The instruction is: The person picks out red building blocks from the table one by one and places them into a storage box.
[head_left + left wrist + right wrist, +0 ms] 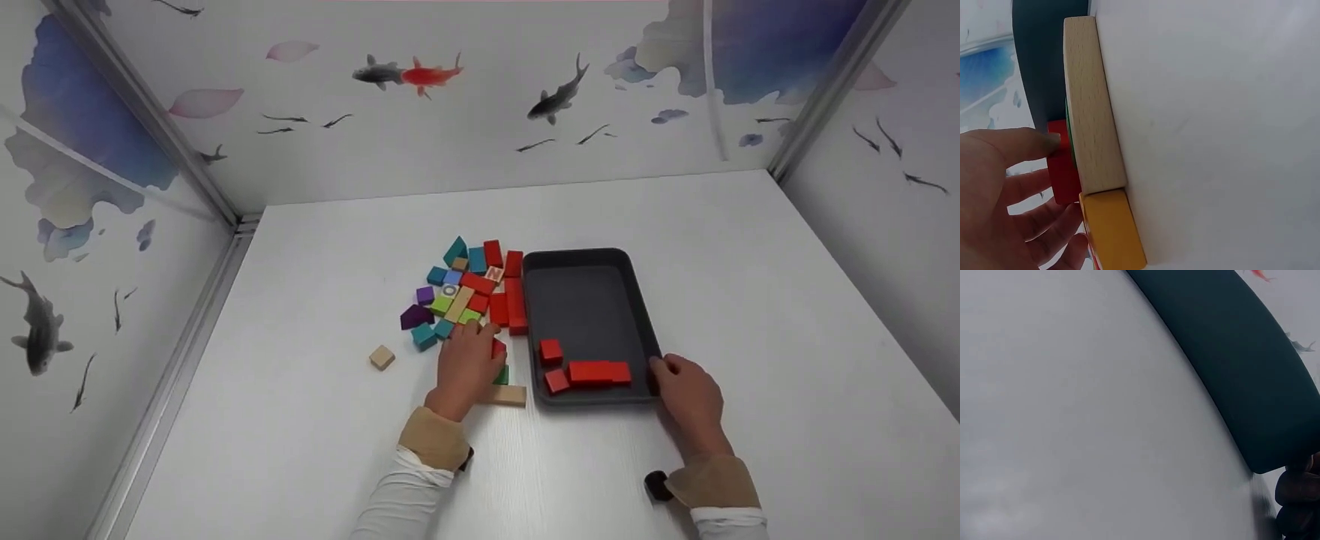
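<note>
In the head view, my left hand point(471, 364) is at the near end of a pile of coloured wooden blocks. It pinches a red block point(1064, 169), its thumb against one face and its fingers behind, partly hidden. Beside that block in the left wrist view are a long plain wood block point(1092, 107) and a yellow block point(1114, 230). My right hand point(688, 397) grips the near right corner of a dark grey tray point(645, 322). Several red blocks point(590, 373) lie in the tray's near end.
Left of the tray, the pile includes red blocks point(515, 304), a purple block point(416, 316) and a teal block point(424, 337). One plain wood cube point(382, 358) lies apart on the white table point(300, 420). Printed walls point(480, 142) enclose the back and sides.
</note>
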`<action>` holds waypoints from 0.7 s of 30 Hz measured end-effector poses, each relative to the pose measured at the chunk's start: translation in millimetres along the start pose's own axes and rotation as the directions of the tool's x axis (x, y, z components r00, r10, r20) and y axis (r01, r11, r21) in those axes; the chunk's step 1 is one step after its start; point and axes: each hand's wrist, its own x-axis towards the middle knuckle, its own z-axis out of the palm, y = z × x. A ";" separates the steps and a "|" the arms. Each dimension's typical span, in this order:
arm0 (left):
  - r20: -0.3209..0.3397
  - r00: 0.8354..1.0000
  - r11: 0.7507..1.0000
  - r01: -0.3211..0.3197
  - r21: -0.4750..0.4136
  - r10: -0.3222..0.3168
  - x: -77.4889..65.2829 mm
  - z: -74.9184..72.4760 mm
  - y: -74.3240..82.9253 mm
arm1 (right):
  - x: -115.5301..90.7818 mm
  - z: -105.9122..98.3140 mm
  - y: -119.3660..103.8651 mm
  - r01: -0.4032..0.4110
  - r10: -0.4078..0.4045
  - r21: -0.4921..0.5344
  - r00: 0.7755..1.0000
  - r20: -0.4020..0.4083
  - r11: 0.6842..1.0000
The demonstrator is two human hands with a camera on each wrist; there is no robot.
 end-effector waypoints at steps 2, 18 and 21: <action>-0.008 1.000 1.000 -0.004 -0.021 0.004 3.2 0.2 -1.1 | 1.8 0.6 -0.6 0.000 0.000 0.005 1.000 -0.004 1.000; -0.012 1.000 0.995 0.008 -0.097 -0.009 1.2 11.7 -8.7 | 3.9 6.7 1.5 -0.018 0.018 0.008 1.000 -0.023 1.000; 0.002 1.000 0.994 0.015 -0.112 -0.015 4.5 5.8 -9.8 | 8.3 5.9 -3.6 -0.027 0.027 0.001 0.999 -0.023 1.000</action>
